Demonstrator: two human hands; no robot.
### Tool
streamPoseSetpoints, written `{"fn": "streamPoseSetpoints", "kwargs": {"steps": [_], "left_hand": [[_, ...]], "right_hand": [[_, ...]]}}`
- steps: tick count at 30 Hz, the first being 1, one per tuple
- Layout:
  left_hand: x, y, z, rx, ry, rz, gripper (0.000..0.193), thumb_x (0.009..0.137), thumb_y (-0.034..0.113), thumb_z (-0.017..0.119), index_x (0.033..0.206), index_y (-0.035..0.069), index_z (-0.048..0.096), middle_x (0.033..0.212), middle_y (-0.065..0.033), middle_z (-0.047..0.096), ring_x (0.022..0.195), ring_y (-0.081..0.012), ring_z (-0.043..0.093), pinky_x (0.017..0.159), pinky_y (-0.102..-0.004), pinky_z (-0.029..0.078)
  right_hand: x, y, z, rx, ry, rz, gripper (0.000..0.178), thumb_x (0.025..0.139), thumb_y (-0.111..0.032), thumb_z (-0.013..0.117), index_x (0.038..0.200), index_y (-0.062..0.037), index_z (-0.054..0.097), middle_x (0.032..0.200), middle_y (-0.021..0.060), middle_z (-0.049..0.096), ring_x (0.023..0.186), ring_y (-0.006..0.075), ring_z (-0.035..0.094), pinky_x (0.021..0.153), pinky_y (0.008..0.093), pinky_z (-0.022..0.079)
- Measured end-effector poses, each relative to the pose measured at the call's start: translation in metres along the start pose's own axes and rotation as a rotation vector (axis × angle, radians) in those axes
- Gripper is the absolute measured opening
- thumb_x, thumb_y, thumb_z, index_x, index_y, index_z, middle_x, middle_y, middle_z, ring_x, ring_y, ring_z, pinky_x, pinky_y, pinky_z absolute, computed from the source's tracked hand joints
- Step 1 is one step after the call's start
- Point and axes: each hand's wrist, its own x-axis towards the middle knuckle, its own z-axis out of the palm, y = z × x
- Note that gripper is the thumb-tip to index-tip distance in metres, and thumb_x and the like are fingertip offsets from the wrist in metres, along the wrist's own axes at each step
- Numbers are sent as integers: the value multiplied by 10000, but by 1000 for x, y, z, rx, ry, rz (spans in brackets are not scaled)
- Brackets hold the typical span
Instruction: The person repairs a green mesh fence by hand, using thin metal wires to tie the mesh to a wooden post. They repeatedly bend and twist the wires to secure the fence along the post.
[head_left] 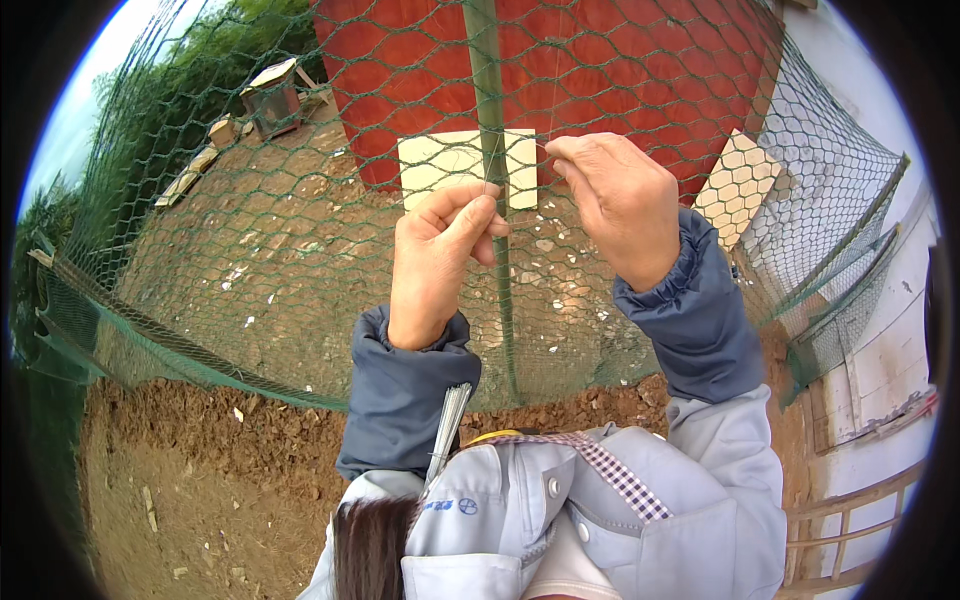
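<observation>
A green mesh net (420, 90) stretches in front of me, against an upright green post (487, 90). Just left of this post, my left hand (435, 255) is closed, thumb and forefinger pinched on a thin wire (490, 172) at the post. My right hand (625, 205) is raised to the right of the post. Its fingertips are pinched together on a fine strand of wire, which barely shows against the netting. A bundle of thin metal wires (450, 425) sticks up beside my chest, near my left sleeve.
Behind the net stand a red panel (630, 80), a pale board (430, 165) and another pale board (738, 185). A small hutch-like box (272, 100) sits far left. Loose soil (220, 480) lies below the net. A white wall (885, 330) and wooden frame (850, 535) are at right.
</observation>
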Motion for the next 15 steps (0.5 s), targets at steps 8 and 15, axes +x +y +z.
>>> {"fn": "streamPoseSetpoints", "kwargs": {"steps": [8,15], "left_hand": [[-14,14,19,176,91,197,147,832,60,581,944,-32,605,694,-70,633,540,-101,555,489,-217,426],[-11,18,41,1079,158,710,143,823,131,612,909,20,639,718,-190,615,625,-307,612,561,-311,474]], "right_hand": [[-35,-13,44,268,-13,140,146,744,-65,616,888,-68,594,803,91,584,705,267,601,573,330,496],[-53,-41,80,1560,-66,755,414,881,-222,571,1278,-162,472,1152,91,558,989,223,569,863,233,432]]}}
